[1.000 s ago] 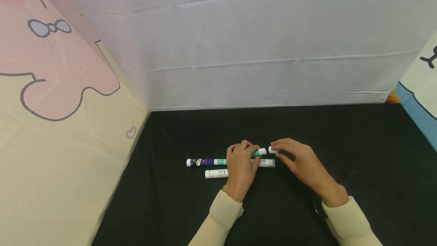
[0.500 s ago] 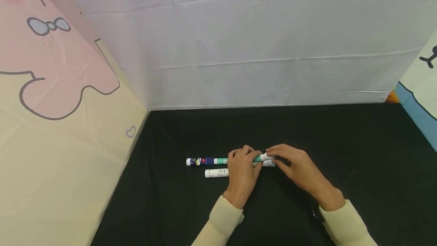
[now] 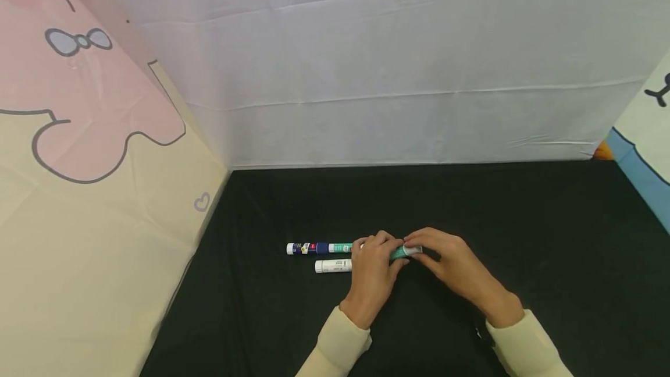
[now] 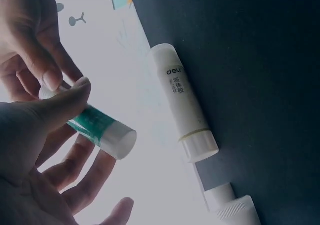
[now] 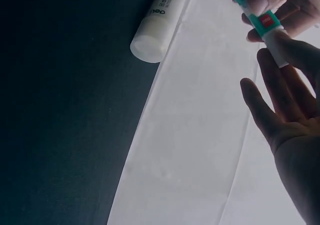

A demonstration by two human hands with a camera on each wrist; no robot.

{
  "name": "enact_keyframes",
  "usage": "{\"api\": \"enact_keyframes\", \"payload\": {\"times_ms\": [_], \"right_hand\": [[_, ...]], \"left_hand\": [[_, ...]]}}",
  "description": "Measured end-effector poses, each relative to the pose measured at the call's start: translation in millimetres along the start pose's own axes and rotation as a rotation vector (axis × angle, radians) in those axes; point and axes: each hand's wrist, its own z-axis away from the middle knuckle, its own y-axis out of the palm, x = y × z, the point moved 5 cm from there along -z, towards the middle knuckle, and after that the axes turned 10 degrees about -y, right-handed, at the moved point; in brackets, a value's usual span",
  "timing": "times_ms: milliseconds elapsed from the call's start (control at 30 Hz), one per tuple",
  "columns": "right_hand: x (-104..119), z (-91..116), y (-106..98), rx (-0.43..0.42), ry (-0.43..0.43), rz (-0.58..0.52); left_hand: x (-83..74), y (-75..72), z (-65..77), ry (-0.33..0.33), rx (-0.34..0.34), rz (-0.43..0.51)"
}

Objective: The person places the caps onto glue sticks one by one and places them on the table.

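Observation:
A green glue stick [image 3: 399, 253] with a white cap [image 5: 276, 44] is between my two hands. My left hand [image 3: 373, 277] grips its green body, thumb across it in the left wrist view, where a pale end [image 4: 120, 140] sticks out. The fingers and thumb of my right hand [image 3: 452, 260] pinch the capped end, and the cap sits against the body. Under and beside the left hand lie more glue sticks: a white one [image 3: 332, 266] nearest me and, in a row behind it, a dark blue one [image 3: 306, 248] and another green one [image 3: 341, 247], partly hidden by that hand.
The sticks lie on a black tablecloth [image 3: 251, 319]. A white cloth wall [image 3: 366, 74] rises behind it. On the left hangs a cream sheet with a pink cartoon print [image 3: 99, 86]; a printed sheet [image 3: 641, 150] edges the right side.
The cap, held apart from the green glue stick a second ago, is now on its end. Both hands have come down slightly toward the table and closer together.

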Motion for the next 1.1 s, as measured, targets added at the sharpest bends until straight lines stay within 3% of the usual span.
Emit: {"api": "enact_keyframes", "payload": {"times_ms": [233, 567, 800, 1100], "right_hand": [[1.2, 1.0, 2.6, 0.007, -0.062, -0.064], [8.5, 0.8, 4.6, -0.019, -0.212, -0.117], [11.0, -2.0, 7.3, -0.019, -0.215, -0.160], [8.5, -0.7, 7.9, -0.070, -0.189, -0.256]], "left_hand": [[4.7, 1.1, 5.3, 0.001, 0.055, -0.013], [9.0, -5.5, 12.0, 0.065, 0.032, -0.046], [8.8, -10.9, 14.9, 0.103, -0.013, -0.050], [0.7, -9.4, 20.8, 0.168, -0.067, -0.129]]}}
